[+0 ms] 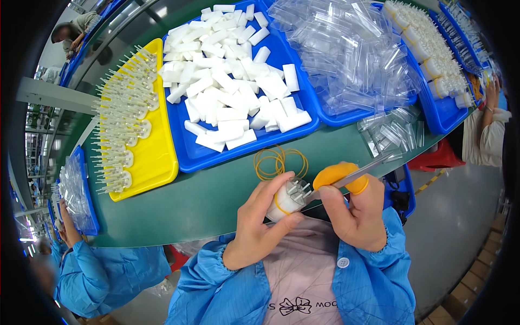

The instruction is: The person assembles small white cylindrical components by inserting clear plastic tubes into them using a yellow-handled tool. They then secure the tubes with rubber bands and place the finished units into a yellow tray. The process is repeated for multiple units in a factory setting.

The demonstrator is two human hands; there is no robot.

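My left hand [260, 225] is closed round a white cylindrical bundle [285, 201], which has a yellow rubber band about it and several thin pale pins standing out of its top. In my right hand [357, 214] is a long pair of metal tweezers [346, 179], its tip at the pin end of the bundle. Yellow finger cots [335, 174] cover fingertips of that hand. Just beyond my hands, a few loose yellow rubber bands [279, 164] lie on the green table [216, 200].
A blue tray [187, 157] holds white foam-like blocks. Left of it stands a yellow tray [149, 176] with pinned white pieces. Clear plastic sleeves fill another blue tray [341, 116]; more sleeves [395, 132] lie loose. Banded bundles [428, 59] stand far right. A co-worker's blue sleeve [89, 265] is at left.
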